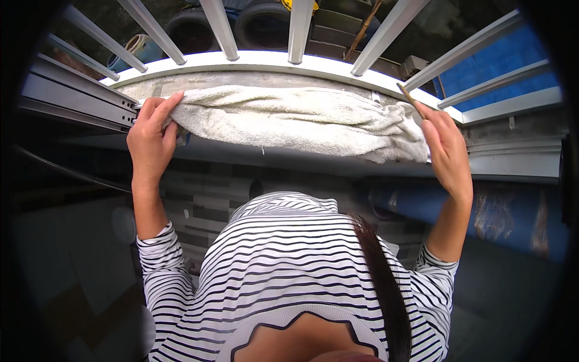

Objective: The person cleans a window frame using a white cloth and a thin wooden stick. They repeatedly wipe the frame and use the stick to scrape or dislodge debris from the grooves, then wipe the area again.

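Note:
A long white towel (283, 117), folded lengthwise and creased, lies along the window ledge between my hands. My left hand (154, 130) is closed on its left end, the thumb and forefinger pinching the fabric beside the window frame's edge. At the other end my right hand (445, 142) is closed with its fingertips round a thin brown stick (411, 99), which points up and left toward the white sill rail. The towel's bunched right end touches the fingers of this hand; whether they also grip it I cannot tell.
White metal bars (300, 30) rise from a white rail (259, 58) just beyond the ledge. Outside lie dark tyres (262, 27), a blue pot (136, 51) and a blue sheet (497, 63). A sliding frame (78, 93) stands at left; a blue roll-like object (422, 202) lies below right.

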The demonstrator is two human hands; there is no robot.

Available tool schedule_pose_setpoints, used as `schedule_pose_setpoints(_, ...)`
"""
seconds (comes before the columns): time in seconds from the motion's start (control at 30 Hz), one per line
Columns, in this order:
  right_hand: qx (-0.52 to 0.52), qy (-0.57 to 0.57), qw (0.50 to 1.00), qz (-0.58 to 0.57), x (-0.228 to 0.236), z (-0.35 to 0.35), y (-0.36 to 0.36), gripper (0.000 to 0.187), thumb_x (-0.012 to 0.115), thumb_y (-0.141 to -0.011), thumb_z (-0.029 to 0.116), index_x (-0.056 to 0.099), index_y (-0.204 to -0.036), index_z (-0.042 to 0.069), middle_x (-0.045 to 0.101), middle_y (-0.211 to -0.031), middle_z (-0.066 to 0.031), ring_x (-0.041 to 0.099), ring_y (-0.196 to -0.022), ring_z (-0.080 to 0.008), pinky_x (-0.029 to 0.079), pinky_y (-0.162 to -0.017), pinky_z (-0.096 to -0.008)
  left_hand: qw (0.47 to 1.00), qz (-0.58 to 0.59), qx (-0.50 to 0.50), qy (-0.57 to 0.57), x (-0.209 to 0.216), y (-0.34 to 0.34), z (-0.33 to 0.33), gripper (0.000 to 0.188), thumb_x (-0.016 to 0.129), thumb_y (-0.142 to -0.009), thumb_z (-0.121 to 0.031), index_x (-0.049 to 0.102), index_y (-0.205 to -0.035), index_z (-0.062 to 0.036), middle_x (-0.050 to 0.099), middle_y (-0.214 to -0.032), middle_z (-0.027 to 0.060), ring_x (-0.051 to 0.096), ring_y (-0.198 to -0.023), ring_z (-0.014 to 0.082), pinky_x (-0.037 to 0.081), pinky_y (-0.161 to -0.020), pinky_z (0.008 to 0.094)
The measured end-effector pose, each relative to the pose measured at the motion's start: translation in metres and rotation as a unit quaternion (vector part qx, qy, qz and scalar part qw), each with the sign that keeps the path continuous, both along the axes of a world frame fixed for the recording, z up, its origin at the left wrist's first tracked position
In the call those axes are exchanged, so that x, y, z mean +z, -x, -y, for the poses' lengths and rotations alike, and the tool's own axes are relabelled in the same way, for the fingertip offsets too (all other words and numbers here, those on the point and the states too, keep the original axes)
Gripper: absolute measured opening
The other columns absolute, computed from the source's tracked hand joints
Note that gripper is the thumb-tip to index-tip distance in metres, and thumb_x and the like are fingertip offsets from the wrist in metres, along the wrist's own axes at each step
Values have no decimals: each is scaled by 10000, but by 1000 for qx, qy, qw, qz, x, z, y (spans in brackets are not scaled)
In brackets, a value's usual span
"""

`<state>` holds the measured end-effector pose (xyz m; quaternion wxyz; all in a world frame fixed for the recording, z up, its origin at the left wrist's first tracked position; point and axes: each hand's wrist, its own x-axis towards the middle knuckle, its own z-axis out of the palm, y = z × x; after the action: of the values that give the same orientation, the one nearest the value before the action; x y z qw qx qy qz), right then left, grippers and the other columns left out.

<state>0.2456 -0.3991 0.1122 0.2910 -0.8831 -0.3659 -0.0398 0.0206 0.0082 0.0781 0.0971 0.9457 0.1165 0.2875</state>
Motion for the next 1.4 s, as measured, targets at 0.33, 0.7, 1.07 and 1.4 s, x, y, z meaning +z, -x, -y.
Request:
schedule_pose_setpoints(0.33,146,196,960,134,-19,-64,29,394,601,-761,-1,699,-1108,159,578,-753,-97,612,-635,-306,491,-576,-410,982,158,-22,103,-27,42,7,499,605,-683,187,732,-1088,-75,583,-1088,94,534,-684,107,456,-622,218)
schedule_pose_setpoints(0.7,188,198,956,105,-21,-167,61,426,640,-766,-6,684,-1165,137,589,-766,-118,623,-641,-323,506,-593,-426,938,250,95,222,-74,69,-23,393,671,-680,128,739,-1028,-42,622,-909,85,631,-790,179,503,-689,254)
schedule_pose_setpoints(1.07,348,153,909,172,-39,-420,121,276,579,-865,98,623,-1134,50,637,-897,-178,664,-798,-349,534,-683,-434,897,277,171,299,-107,102,-76,322,622,-755,111,706,-1048,5,636,-968,85,624,-876,175,486,-798,261)
schedule_pose_setpoints(1.4,351,265,891,112,5,-338,89,399,623,-771,-6,707,-1144,110,633,-763,-163,636,-687,-350,514,-655,-423,903,161,-84,388,-98,121,-86,243,655,-688,64,737,-898,-25,625,-909,71,628,-779,168,489,-654,256)
